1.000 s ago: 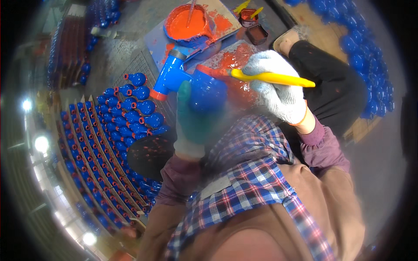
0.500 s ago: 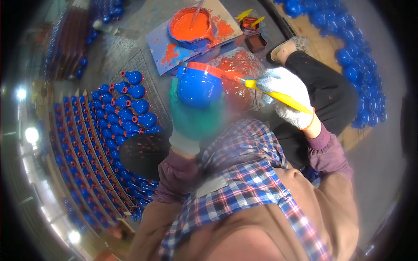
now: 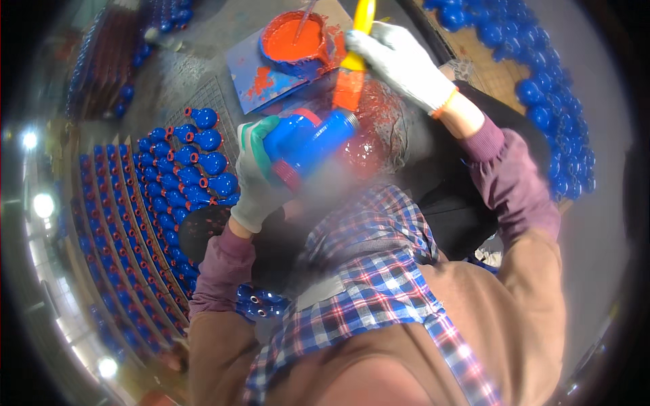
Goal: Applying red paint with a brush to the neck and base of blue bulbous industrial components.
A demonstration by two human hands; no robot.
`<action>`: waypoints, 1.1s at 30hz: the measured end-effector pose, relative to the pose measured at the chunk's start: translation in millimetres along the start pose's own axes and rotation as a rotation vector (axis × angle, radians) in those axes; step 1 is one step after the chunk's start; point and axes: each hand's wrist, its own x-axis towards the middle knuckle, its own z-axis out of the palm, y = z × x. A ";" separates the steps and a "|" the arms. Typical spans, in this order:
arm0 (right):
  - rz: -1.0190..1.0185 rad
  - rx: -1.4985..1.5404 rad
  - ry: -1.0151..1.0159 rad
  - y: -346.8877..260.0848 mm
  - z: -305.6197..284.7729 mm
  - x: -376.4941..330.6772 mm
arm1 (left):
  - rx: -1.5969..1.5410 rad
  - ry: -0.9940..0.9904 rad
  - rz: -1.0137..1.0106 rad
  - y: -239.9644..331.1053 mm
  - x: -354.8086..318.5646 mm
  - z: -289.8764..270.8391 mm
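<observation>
Gripping a blue bottle-shaped piece (image 3: 311, 143), the left hand (image 3: 254, 179), in a pale glove with green fingertips, wraps its lower body at about centre of the view. Long axis of the piece runs from 8 o'clock up to 2 o'clock, tilted; the narrow end points toward 2 o'clock, and a red band rings the piece near the hand.

The right hand (image 3: 399, 64), in a white knit glove, is closed around the yellow handle of a paintbrush (image 3: 353, 57). Brush axis runs nearly 12 to 6 o'clock, handle up, bristles down. The bristles carry orange-red paint and sit at, or just above, the narrow end of the blue piece; true contact cannot be told.

At 12 o'clock from the piece, a round bowl of orange-red paint (image 3: 292, 39) with a stick standing in it, set on a blue board (image 3: 261, 81) splashed with red. Under the piece, a clear sheet (image 3: 379, 125) smeared with red.

At 9 o'clock, rows of finished blue pieces (image 3: 196, 169) with red ends, laid close together on a wire rack (image 3: 227, 101). More rows fill slatted racks (image 3: 128, 223) toward 8 o'clock. At 2 o'clock, a loose heap of blue pieces (image 3: 548, 101) along the right edge.

Lower view: plaid scarf, brown jacket, purple sleeves.
</observation>
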 end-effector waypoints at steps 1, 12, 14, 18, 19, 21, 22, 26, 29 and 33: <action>0.033 0.036 -0.079 -0.7 4.3 3.2 | -0.012 -0.015 0.019 -4.7 -0.6 0.3; -0.158 0.011 -0.051 -6.0 5.3 -17.1 | 0.016 -0.116 0.047 -4.6 -0.3 2.7; -0.176 0.050 -0.034 -7.6 1.2 -27.2 | 0.011 -0.120 0.012 -5.6 -3.8 7.2; -0.397 -0.141 0.218 -11.6 -1.3 -54.7 | 0.015 -0.043 -0.058 -4.1 -10.8 19.1; -0.335 -0.087 0.291 -13.8 2.7 -65.0 | -0.003 -0.028 -0.101 -2.7 -13.6 21.5; -0.229 0.029 0.382 -17.7 12.3 -83.9 | -0.156 -0.010 -0.274 1.5 -25.7 30.7; -0.290 -0.027 0.397 -19.6 13.9 -88.9 | -0.314 0.004 -0.440 2.9 -30.2 34.5; -0.195 0.106 0.503 -17.0 38.6 -105.2 | -0.800 0.003 -0.724 16.5 -33.9 49.7; -0.259 0.150 0.524 -8.7 47.7 -104.5 | -0.464 -0.157 -0.491 22.2 -39.8 51.9; -0.257 0.264 0.485 -4.2 54.5 -105.4 | -0.943 -0.348 -0.892 17.6 -43.3 53.3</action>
